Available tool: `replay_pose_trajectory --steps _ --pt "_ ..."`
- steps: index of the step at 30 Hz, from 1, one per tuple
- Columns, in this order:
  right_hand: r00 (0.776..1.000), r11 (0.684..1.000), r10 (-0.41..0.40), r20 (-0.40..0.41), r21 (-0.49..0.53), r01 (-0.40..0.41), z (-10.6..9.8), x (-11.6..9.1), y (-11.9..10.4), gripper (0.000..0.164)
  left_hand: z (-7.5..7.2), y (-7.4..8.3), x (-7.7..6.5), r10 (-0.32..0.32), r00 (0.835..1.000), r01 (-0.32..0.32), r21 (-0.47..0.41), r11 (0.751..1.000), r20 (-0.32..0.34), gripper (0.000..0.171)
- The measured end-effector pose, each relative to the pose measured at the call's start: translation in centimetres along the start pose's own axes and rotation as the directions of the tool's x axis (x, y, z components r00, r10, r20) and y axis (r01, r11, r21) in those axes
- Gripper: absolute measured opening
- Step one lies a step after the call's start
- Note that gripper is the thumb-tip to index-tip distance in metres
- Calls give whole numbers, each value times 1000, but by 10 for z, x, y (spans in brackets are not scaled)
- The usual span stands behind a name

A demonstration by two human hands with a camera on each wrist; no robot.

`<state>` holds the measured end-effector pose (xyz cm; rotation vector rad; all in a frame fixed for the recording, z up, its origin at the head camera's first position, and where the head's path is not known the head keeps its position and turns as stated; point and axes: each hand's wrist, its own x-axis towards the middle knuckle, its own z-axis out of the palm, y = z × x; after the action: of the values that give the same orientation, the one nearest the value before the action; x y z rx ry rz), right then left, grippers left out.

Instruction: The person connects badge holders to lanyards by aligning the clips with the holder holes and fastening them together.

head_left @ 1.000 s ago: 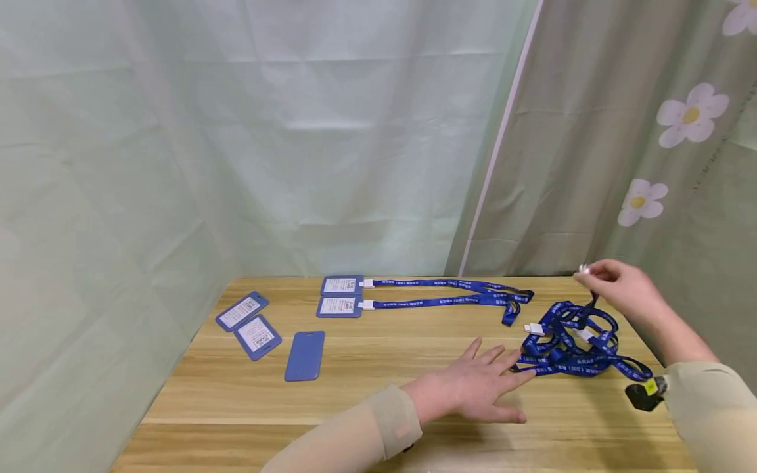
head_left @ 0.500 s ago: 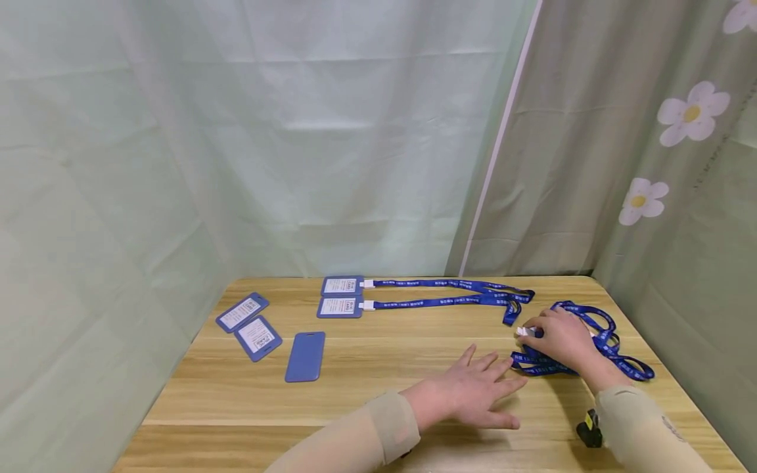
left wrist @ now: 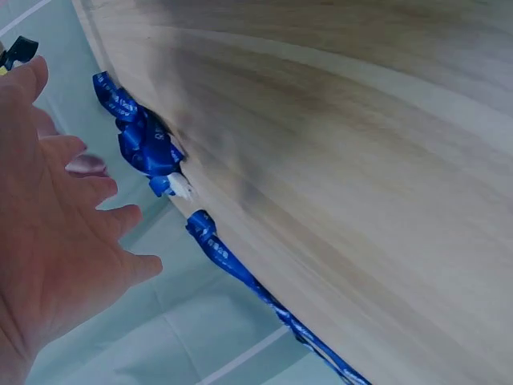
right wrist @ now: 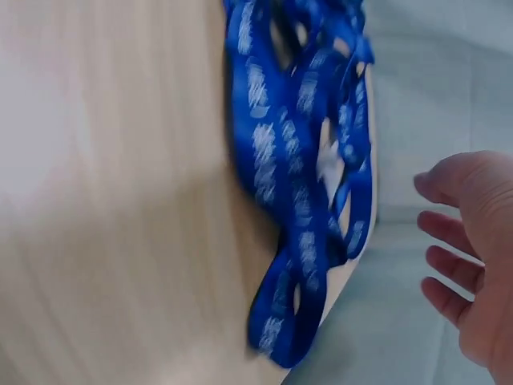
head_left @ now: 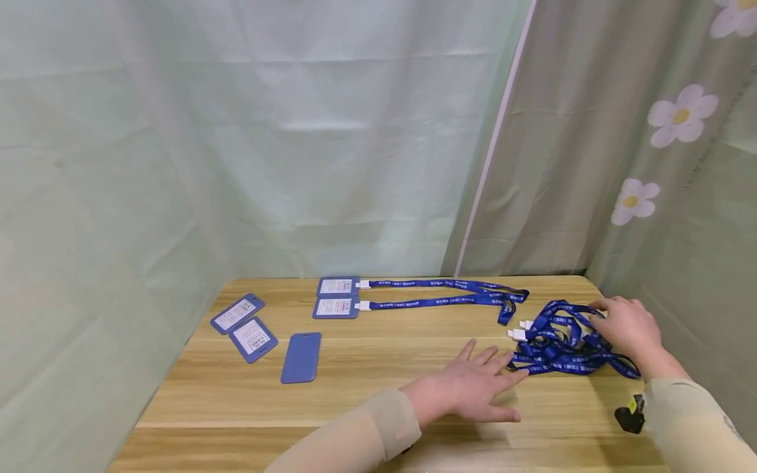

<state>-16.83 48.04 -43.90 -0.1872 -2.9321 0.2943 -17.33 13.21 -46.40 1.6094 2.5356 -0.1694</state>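
A tangled pile of blue printed lanyards (head_left: 552,353) lies at the right of the wooden table, with two white clips (head_left: 518,335) pointing left. Over the pile's right side is my right hand (head_left: 628,330); in the right wrist view its loosely bent fingers (right wrist: 449,233) hold nothing and stand apart from the straps. My left hand (head_left: 470,387), fingers spread, hovers in front of the pile and holds nothing. Behind lie two blue badge holders (head_left: 335,308) side by side, each joined by a white clip to a lanyard (head_left: 434,302) stretched to the right.
Two loose badge holders (head_left: 253,339) with white cards lie at the table's left. A plain blue badge holder (head_left: 301,358) is nearer the middle. Pale curtains (head_left: 331,144) hang along the back and sides of the table (head_left: 378,355).
My right hand set a white clip down at the pile's left, beside another, let go of it and moved back to the right. The left hand has hardly moved.
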Motion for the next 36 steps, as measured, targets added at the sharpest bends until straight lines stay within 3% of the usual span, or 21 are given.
replay_pose_trajectory --steps 6,16,31,36 --pt "991 999 30 132 -44 -25 14 -4 14 40 -3 7 3 10 1000 -10 12 1000 13 77" --pt "971 991 132 201 -28 -129 33 -5 15 53 3 13 5 -4 999 3 21 1000 44 76" --pt "969 984 173 178 17 -179 27 -12 13 39 0 22 15 -14 999 13 47 999 30 77" --pt "976 978 181 124 86 -193 12 -21 20 48 -4 22 21 -17 1000 16 50 999 15 77"
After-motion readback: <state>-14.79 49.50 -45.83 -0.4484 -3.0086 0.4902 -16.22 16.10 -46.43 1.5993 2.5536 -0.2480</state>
